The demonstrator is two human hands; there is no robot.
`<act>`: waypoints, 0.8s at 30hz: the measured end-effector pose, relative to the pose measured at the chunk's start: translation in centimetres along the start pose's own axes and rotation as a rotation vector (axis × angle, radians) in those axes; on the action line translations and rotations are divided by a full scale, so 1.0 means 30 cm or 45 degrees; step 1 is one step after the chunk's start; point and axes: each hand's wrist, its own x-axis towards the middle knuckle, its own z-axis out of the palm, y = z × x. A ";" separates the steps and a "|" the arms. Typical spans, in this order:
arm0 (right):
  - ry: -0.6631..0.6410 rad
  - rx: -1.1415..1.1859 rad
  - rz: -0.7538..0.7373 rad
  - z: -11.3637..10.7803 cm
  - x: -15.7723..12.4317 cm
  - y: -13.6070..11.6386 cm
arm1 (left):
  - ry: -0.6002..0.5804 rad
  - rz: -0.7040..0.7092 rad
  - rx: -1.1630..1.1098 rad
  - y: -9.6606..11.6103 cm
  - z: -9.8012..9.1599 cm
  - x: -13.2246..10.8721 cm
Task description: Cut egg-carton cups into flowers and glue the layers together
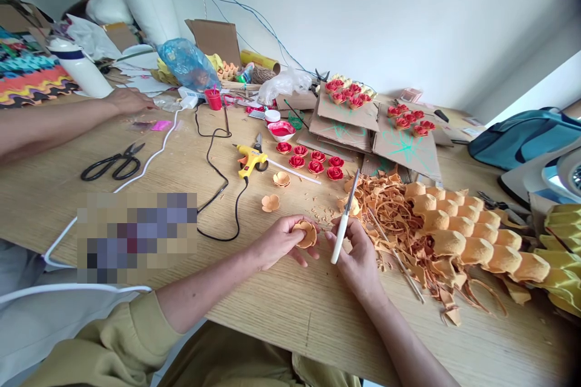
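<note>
My left hand [276, 247] is closed around an orange flower-shaped cup [305, 234] of egg-carton pulp, its thumb pressed inside the petals. To its right, my right hand [361, 257] grips white-handled scissors [339, 245], seen edge-on with the blades pointing up and away. A small gap separates the blades from the cup. Just beyond my left hand lie two more orange cups, a flat-petalled one [270, 203] and a rounder one [281, 179]. Several red-painted flowers [316, 166] sit in rows farther back.
Orange scraps [385, 211] are heaped beside an orange egg tray [463, 224] on the right. A yellow glue gun [250, 160], black-handled scissors [113, 164] and a bowl of red paint [281, 130] lie on the table. Another person's arm [68, 121] reaches in from the left.
</note>
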 end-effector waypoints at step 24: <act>0.146 -0.789 -0.273 -0.135 0.039 0.035 | 0.198 0.328 0.722 0.033 -0.029 -0.025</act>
